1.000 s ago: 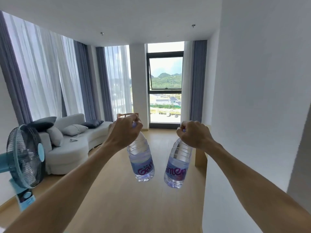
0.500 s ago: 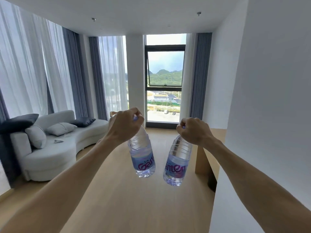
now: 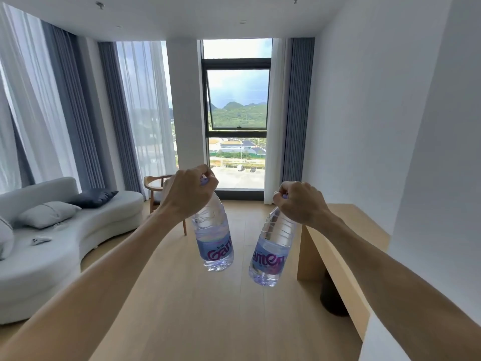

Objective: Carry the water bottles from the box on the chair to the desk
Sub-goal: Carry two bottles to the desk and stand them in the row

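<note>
Here, both arms reach out in front of the person, each hand clenched round the neck of a clear water bottle. The left hand [image 3: 188, 190] grips the cap end of the left bottle [image 3: 214, 238], which hangs nearly upright with its purple-lettered label facing the camera. The right hand [image 3: 299, 201] grips the top of the right bottle [image 3: 270, 252], whose base swings in toward the left bottle; the two bottles hang close together but do not touch.

Taking the desk [image 3: 335, 246] as the landmark: it is a light wooden piece set along the white wall, and the right bottle hangs just beside its near end, above the wooden floor [image 3: 197, 316] rather than over the desktop. The left bottle hangs farther from the desk, on the side away from the wall. A wooden chair [image 3: 156, 187] stands across the floor from the desk, partly hidden by the left hand, and a white sofa [image 3: 59, 246] with cushions lies well apart from the desk. The window [image 3: 238, 113] is beyond the desk's far end.
</note>
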A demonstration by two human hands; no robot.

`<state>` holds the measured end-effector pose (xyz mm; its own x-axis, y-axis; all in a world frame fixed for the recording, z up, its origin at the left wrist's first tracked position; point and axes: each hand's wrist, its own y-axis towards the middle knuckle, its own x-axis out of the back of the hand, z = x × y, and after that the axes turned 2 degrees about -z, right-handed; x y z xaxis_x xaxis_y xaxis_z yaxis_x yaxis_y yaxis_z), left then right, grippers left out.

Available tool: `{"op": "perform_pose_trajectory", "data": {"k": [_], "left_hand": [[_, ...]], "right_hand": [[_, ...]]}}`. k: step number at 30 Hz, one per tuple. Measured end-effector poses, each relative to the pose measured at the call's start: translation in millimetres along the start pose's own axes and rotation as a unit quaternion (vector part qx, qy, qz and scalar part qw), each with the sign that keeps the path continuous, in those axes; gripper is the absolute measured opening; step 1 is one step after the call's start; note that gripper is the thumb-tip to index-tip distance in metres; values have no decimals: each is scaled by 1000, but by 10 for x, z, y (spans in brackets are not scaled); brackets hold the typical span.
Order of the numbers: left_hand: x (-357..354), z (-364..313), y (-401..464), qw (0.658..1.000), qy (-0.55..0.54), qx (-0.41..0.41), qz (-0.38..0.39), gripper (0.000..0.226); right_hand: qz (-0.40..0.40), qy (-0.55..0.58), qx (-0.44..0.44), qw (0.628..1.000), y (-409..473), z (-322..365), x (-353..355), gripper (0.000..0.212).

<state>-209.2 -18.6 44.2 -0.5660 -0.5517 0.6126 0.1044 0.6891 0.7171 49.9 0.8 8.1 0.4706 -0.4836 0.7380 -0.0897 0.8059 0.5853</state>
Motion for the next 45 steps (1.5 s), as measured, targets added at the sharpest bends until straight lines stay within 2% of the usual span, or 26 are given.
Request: {"op": "perform_pose_trajectory", "data": {"k": [12, 21, 31, 37, 45], "left_hand": [[-1684, 777, 1611, 999, 31, -5, 13, 14], [-2637, 1184, 2705, 999, 41, 12, -22, 17], [-4287, 1639, 3983, 999, -33, -13, 13, 14], [-5336, 1794, 4880, 994, -82, -50, 42, 14], [-6589, 1689, 6008, 982, -132, -99, 89, 16]], "right_hand": [[5, 3, 10, 1000, 1869, -1273, -1074, 18], [-7, 14, -2, 1000, 3070, -2077, -1597, 16], [-4, -16, -41, 999, 4189, -3253, -2173, 17], [-4, -61, -105, 993, 4965, -4062, -2376, 18], [-49, -101, -204, 972, 5609, -5041, -2406, 18]]}}
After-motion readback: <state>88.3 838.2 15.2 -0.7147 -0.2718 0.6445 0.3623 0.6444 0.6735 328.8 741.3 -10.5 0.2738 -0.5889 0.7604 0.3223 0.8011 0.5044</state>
